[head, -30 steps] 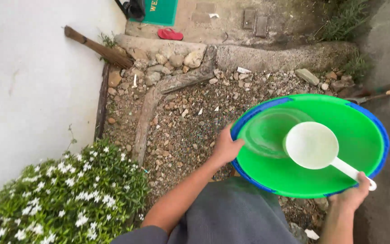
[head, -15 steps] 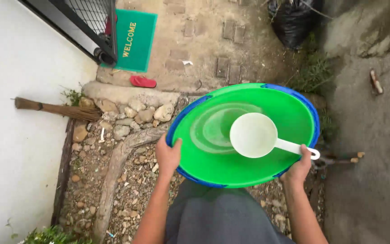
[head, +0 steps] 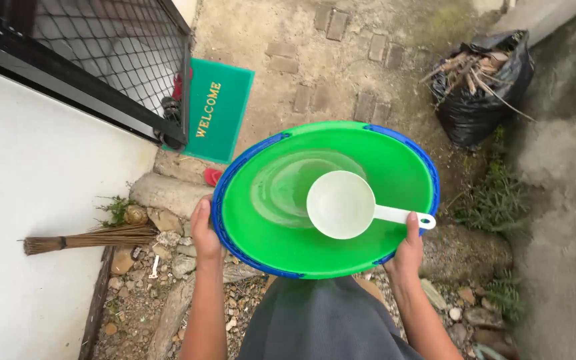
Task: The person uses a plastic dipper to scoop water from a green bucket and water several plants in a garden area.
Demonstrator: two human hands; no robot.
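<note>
I carry a wide green basin (head: 381, 173) with a blue rim in front of me, level, with a little water pooled in its bottom. A white plastic dipper (head: 340, 205) rests inside it, its handle lying over the right rim. My left hand (head: 205, 235) grips the left rim. My right hand (head: 407, 252) grips the right rim just beside the dipper's handle end.
A white wall (head: 41, 200) runs along the left, with a twig broom (head: 88, 238) at its foot. Ahead lie a green doormat (head: 213, 119), a black metal mesh gate (head: 95, 60), a red sandal (head: 212, 176), stones and a black bag of sticks (head: 478, 87).
I have walked forward with the basin. The flowering bush and gravel bed have dropped out of view, and the gate, doormat and black bag have come closer. Both hands keep their grip.
</note>
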